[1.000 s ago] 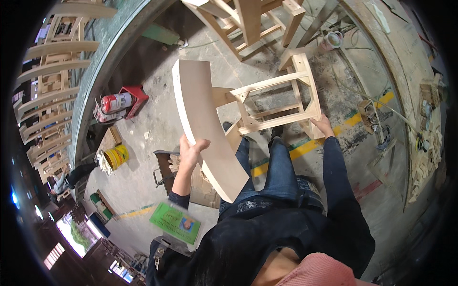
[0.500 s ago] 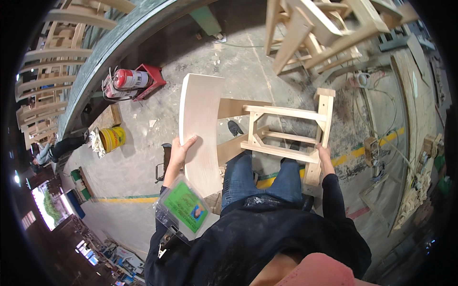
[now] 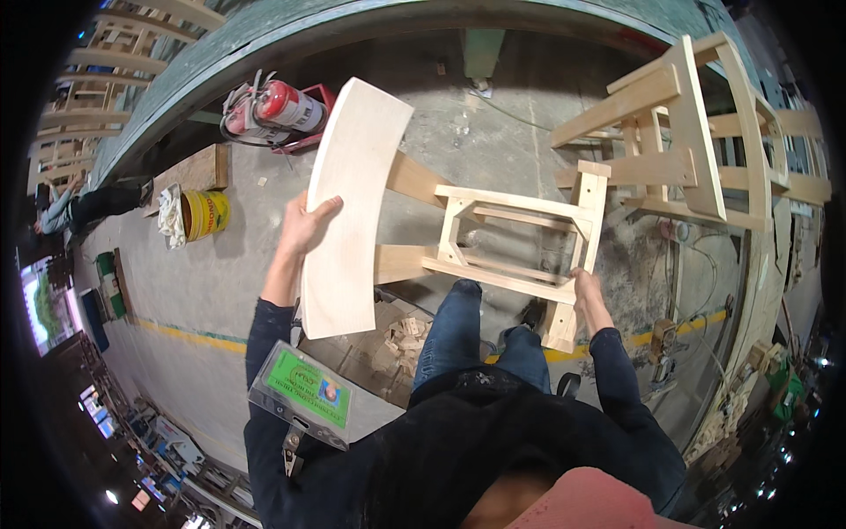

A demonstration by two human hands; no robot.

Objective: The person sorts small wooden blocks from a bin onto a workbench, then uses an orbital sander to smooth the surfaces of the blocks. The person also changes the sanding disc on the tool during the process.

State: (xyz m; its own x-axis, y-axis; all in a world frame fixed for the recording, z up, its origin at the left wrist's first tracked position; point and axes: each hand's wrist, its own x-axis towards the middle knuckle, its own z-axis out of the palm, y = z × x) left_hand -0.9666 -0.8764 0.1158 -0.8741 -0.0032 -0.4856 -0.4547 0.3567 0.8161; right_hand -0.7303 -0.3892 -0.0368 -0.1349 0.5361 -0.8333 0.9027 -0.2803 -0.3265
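Observation:
A pale wooden chair frame (image 3: 515, 203) hangs on its side in front of my body, held between both hands. Its broad curved back panel (image 3: 354, 203) is at the left, joined by two flat posts to the rectangular seat frame and legs at the right. My left hand (image 3: 304, 225) grips the panel's outer edge, thumb lying on its face. My right hand (image 3: 589, 295) is closed round the near corner of the frame, by the end leg rail; some fingers are hidden behind the wood. A green badge (image 3: 304, 388) in a clear holder dangles beside my left arm.
More wooden chair frames (image 3: 679, 132) stand at the right. Fire extinguishers (image 3: 286, 106) sit in a red stand at the back left, near a yellow bucket (image 3: 207, 214) with a cloth. A box of wood offcuts (image 3: 405, 344) is by my legs. Farther left is another person (image 3: 97, 204).
My view and body have turned to the right. The chair frame has tilted slightly, its back panel leaning more. Both hands keep their hold.

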